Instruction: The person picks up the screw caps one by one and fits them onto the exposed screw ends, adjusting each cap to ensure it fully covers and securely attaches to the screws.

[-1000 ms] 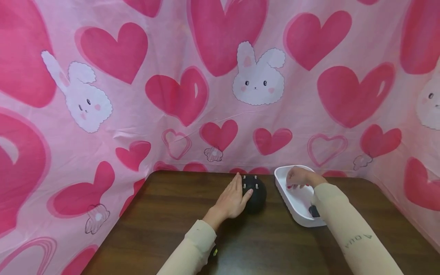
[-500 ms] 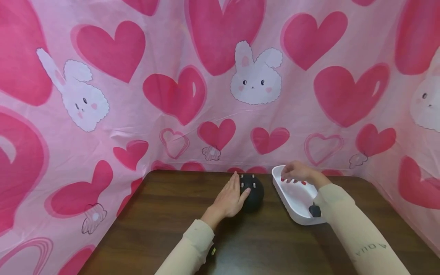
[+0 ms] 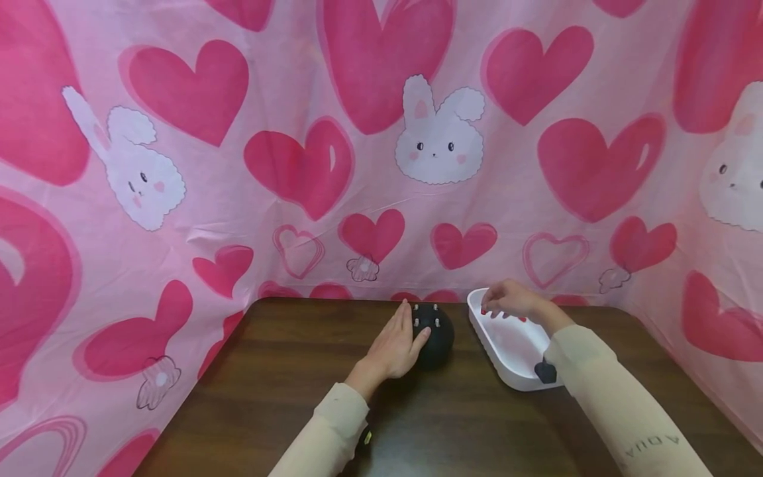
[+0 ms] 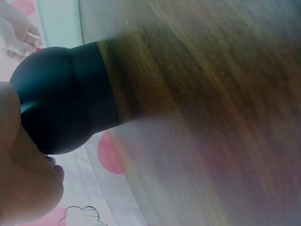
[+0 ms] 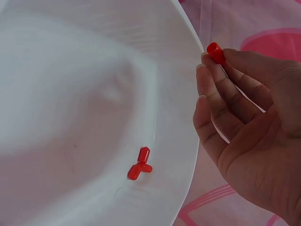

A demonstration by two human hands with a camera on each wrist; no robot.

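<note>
A black ball-shaped body [image 3: 438, 348] on a short cylindrical base [image 4: 96, 87] stands upright on the table. Several small metal posts [image 3: 437, 322] stick up from its top. My left hand [image 3: 390, 344] rests against its left side, fingers straight and thumb spread across the near side. Over the far end of the white tray [image 3: 499, 368], my right hand [image 3: 515, 301] pinches a small red cap [image 5: 216, 53] between thumb and fingertips. The cap's hollow end shows in the right wrist view. Loose red caps [image 5: 139, 164] lie together on the tray floor.
A small black object [image 3: 545, 371] lies at the tray's near end, partly behind the right sleeve. Brown wood-grain tabletop [image 3: 286, 371] extends left and in front. A pink heart-print cloth [image 3: 512, 199] hangs close behind the table and along its sides.
My right hand has risen from inside the tray and shifted slightly left, bringing a red cap up in its fingertips. The left hand stays against the black body.
</note>
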